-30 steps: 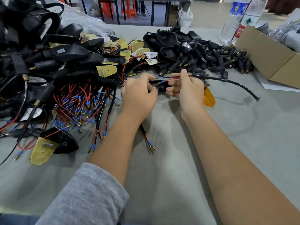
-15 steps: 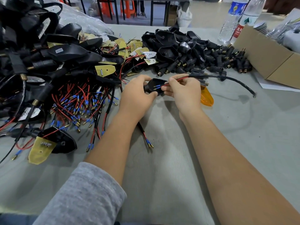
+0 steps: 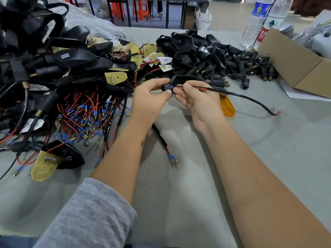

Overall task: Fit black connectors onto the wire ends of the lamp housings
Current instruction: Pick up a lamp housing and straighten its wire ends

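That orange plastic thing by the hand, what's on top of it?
The right hand covers the near end of the orange lens, and the black cable crosses above its far end. Whatever the lens joins under the hand is hidden.

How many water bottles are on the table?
2. The blue-label bottle stands at the table's far right, and the red-label bottle is right beside it, behind the cardboard box. Others may be hidden.

I have both forearms stretched forward over the desk, hands meeting at its middle. My left hand (image 3: 149,99) has thumb and fingers curled in a pinch; my right hand (image 3: 198,101) pinches too, fingertips facing the left's.
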The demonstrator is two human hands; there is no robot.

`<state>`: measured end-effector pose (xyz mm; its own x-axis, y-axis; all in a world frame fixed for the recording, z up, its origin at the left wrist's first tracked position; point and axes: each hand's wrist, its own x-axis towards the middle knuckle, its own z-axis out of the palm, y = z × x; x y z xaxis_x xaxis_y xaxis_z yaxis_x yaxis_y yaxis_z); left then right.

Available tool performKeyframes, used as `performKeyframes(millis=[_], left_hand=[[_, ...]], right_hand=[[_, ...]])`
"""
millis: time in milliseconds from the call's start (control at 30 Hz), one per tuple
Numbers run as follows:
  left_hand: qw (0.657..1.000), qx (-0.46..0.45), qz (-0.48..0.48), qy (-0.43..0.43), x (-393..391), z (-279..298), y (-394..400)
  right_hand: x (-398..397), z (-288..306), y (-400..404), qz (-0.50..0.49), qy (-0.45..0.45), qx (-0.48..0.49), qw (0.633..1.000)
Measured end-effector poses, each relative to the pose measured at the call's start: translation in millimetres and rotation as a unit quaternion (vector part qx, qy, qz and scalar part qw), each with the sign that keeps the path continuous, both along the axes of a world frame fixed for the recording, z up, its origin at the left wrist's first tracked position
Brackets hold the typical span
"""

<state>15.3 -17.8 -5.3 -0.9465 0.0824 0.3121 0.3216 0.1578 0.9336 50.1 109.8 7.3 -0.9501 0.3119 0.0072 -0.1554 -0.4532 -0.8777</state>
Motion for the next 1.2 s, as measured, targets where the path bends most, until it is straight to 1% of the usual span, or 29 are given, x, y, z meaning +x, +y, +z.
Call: performKeyframes(millis=[100,267,367,500,633,700,800,1000,1200], left_hand=[[1.000,0.023,-0.018,0.007,2.7,1.3,1.4],[0.987,0.136,-0.050,-0.072,2.8,4.6,4.4],[0.977,0.182,-0.051,-0.099,2.2,6.2,4.6],[0.976,0.195,-0.013,-0.098,2.4,4.1,3.4],[0.974,0.205,0.019,-0.092,1.7,3.9,0.9],[0.969,0.223,0.010,-0.102,1.9,5.6,0.5],[0.956,0.258,-0.027,-0.138,2.7,9.2,2.3],[0.960,0.228,-0.061,-0.152,3.4,8.2,2.5],[0.971,0.185,-0.082,-0.126,6.5,8.1,4.7]], right_hand=[[-1.1,-1.3,-0.1,0.007,-0.010,0.015,1.000],[-2.1,-2.1,1.0,0.013,-0.014,0.045,0.999],[-3.2,-1.1,0.4,0.016,-0.014,0.035,0.999],[-3.3,1.3,2.1,0.036,-0.028,-0.006,0.999],[-3.8,1.4,3.4,0.018,-0.035,-0.069,0.997],[-4.2,1.5,2.9,0.017,-0.028,-0.080,0.996],[-4.5,0.5,1.3,0.029,-0.019,-0.051,0.998],[-3.4,-0.2,0.6,0.032,-0.011,0.015,0.999],[-2.4,1.1,0.0,0.042,-0.009,0.019,0.999]])
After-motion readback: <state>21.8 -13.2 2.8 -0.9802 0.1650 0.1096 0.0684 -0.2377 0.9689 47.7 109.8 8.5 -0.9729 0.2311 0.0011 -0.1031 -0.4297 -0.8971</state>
